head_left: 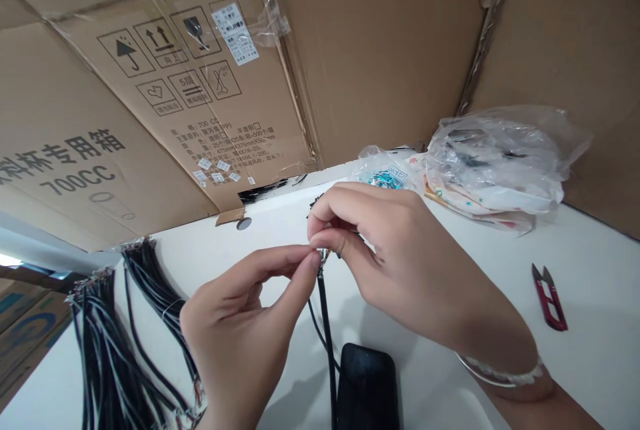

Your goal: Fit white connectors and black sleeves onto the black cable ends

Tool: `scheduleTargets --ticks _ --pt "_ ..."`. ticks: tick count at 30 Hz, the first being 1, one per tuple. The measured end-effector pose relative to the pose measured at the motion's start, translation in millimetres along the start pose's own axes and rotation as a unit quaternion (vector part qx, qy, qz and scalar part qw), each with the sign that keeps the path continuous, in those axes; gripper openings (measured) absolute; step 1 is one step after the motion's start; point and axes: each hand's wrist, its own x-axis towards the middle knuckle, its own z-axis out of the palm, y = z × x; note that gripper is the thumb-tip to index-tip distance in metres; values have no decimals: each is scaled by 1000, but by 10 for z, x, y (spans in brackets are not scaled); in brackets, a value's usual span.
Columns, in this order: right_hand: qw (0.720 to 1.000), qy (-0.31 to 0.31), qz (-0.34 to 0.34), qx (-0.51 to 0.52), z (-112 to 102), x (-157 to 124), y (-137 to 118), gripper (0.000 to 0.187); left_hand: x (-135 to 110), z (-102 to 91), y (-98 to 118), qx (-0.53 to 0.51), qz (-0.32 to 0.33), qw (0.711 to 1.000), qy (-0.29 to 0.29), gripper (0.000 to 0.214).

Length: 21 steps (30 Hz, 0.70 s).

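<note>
Thumb and forefinger of my left hand are pinched at the stripped end of a black cable, where thin bare wires fan out. Just above, my right hand also pinches at the wire ends, its fingertips touching or nearly touching the left ones. What lies exactly between the right fingertips is hidden. Below the hands the cable runs down toward the bottom edge, past a black phone lying on the white table. A small dark piece shows partly behind the right fingers.
Bundles of black cables with frayed ends lie at the left. Red thread snips rest at the right. At the back are a bag of small teal parts and crumpled plastic bags. Cardboard boxes wall off the far side.
</note>
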Motion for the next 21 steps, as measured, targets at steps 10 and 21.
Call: scheduleTargets --ticks 10,21 --pt "998 -5 25 59 -35 22 -22 14 -38 27 35 23 52 998 8 11" --pt "994 -44 -14 95 -90 67 57 13 -40 -17 32 -18 16 999 -30 12"
